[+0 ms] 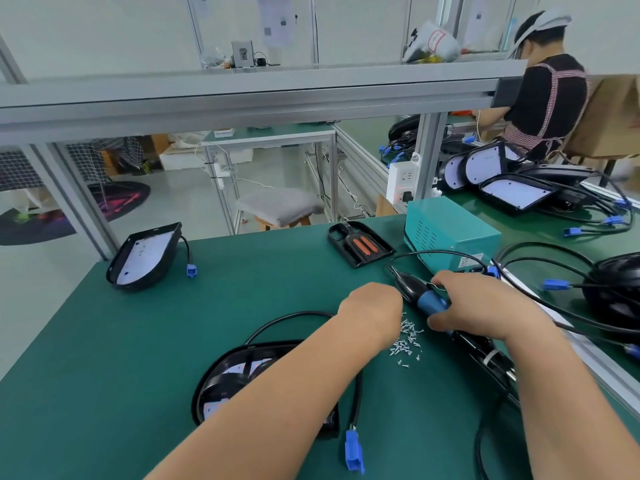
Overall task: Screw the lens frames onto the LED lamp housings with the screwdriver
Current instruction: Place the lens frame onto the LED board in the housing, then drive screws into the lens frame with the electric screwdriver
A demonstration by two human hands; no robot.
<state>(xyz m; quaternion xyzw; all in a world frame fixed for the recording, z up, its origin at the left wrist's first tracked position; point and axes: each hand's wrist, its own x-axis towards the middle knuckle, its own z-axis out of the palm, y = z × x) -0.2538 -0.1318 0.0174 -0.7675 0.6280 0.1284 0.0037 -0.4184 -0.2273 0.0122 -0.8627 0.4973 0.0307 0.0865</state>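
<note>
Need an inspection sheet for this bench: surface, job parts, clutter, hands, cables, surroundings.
Surface: green mat, flat.
Job's things: near housing partly under the left forearm; far housing at the mat's far left corner; loose screws in a pile; screwdriver in hand.
Clutter: black tray holding two orange pieces; teal box to its right.
Hands: left hand over the screws, fingers hidden; right hand grips the screwdriver.
Cables: black cable loops behind the near housing; blue connector lies on the mat.
Surroundings: aluminium frame, stool, a person at the next bench.
</note>
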